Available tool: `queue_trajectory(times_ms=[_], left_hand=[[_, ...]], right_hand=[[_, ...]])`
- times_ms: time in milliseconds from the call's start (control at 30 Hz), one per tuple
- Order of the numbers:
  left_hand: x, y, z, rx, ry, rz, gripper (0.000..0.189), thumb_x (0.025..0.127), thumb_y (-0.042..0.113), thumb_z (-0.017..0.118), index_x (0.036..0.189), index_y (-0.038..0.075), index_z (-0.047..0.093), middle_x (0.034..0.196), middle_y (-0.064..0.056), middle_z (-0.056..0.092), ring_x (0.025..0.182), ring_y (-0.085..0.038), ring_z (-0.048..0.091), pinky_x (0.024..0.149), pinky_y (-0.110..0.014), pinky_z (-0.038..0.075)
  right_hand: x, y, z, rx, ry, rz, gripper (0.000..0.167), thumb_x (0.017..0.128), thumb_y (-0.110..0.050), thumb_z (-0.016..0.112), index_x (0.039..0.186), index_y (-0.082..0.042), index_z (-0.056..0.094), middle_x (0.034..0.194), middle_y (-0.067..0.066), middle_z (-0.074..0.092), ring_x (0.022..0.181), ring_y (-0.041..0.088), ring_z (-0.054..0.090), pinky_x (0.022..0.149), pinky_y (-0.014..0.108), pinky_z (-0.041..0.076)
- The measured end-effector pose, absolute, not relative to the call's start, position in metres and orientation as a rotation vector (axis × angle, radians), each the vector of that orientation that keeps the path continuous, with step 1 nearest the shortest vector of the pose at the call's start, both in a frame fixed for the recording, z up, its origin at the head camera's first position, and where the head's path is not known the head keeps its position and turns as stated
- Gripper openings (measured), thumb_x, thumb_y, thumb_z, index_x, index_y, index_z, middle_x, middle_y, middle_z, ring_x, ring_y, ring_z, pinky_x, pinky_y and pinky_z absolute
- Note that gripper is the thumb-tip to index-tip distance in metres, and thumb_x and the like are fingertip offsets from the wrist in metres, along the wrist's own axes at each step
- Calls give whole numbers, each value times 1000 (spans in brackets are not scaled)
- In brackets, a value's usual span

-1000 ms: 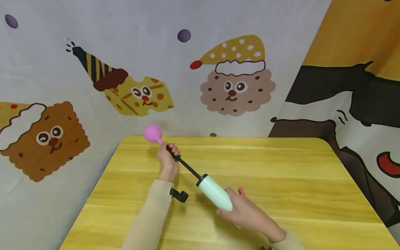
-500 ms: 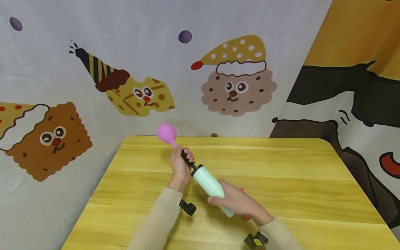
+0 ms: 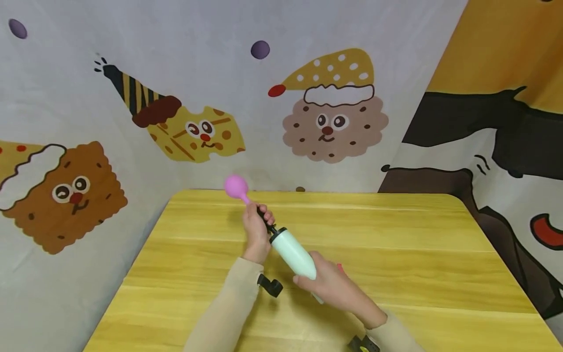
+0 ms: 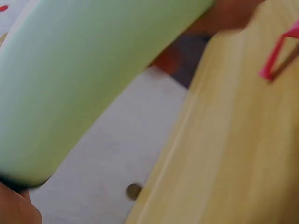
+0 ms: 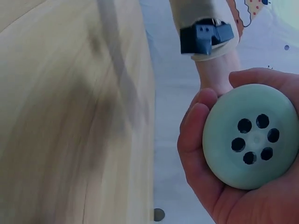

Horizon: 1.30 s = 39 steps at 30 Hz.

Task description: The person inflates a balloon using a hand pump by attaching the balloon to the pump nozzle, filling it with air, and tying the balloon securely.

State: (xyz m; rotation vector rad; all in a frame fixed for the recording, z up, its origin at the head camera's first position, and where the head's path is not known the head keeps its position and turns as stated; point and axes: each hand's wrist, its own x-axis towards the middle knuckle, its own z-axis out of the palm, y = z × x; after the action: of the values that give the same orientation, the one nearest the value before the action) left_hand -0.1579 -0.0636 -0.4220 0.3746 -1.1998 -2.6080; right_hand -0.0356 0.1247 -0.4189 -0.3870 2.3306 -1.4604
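Observation:
A mint-green balloon pump (image 3: 292,253) slants over the table, held in both hands. My left hand (image 3: 256,230) grips its black end, with fingers curled round it where the neck of a pink balloon (image 3: 236,187) meets the pump. The balloon is partly inflated, small and round, pointing away to the upper left. My right hand (image 3: 332,283) wraps round the lower part of the green barrel. In the right wrist view, the barrel's end face (image 5: 256,138) shows a ring of several dark holes inside the right palm. Only a short bit of black rod shows between the left hand and the barrel.
A pinkish-red limp strip, like a flat balloon (image 4: 275,56), lies on the wooden table (image 3: 418,244), mostly behind the right hand in the head view. A cartoon-printed cloth (image 3: 264,137) hangs behind the table's far edge and along its sides.
The long black rod has slid into the barrel as the two hands came together. The left hand and balloon moved right; the right hand moved slightly up and left. Little differs since half a second ago.

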Motion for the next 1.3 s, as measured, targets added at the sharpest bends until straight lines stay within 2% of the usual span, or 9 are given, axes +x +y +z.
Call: queue_trajectory(times_ms=[100,300,500,733,933,1167,1300], left_hand=[[-167,-78,-420,400,-1080,-2603,24,109,10,34,87,10,45,68,2,45,49,-5,39,41,-15,32],[-175,-99,-435,473,-1061,-2586,20,111,11,32,94,8,42,70,1,46,50,-6,39,43,-16,32],[-164,-89,-455,468,-1172,-2609,19,113,15,31,99,8,42,74,1,46,54,-7,41,48,-18,36],[-151,-71,-454,430,-1299,-2649,22,114,19,29,101,8,43,75,2,47,57,-8,42,52,-19,40],[-147,-66,-447,414,-1373,-2631,25,113,18,31,94,8,44,74,2,47,56,-7,42,52,-19,40],[-158,-80,-437,425,-1306,-2626,29,111,15,34,85,9,45,69,2,45,52,-7,40,48,-18,37],[-167,-93,-433,433,-1171,-2633,25,109,9,34,87,6,45,68,2,45,52,-6,41,46,-17,36]], right_hand=[[-26,131,-419,-418,2358,-1413,66,96,-35,73,139,8,46,84,6,62,58,13,58,47,31,52],[-12,146,-430,-459,2381,-1353,64,96,-34,75,140,5,48,89,5,62,54,8,56,44,27,51],[-26,145,-446,-467,2412,-1268,57,90,-28,77,130,5,51,91,6,61,65,13,59,51,28,53],[-47,129,-446,-482,2450,-1256,57,89,-27,76,127,7,50,84,6,61,61,14,60,47,30,52],[-60,115,-445,-460,2465,-1299,58,85,-26,76,127,5,52,88,7,61,65,16,60,52,32,53],[-47,113,-433,-421,2411,-1363,70,90,-39,78,135,5,50,86,6,63,60,14,61,47,31,52],[-36,125,-429,-438,2434,-1322,72,91,-47,77,136,4,51,86,3,63,61,13,60,49,31,52]])
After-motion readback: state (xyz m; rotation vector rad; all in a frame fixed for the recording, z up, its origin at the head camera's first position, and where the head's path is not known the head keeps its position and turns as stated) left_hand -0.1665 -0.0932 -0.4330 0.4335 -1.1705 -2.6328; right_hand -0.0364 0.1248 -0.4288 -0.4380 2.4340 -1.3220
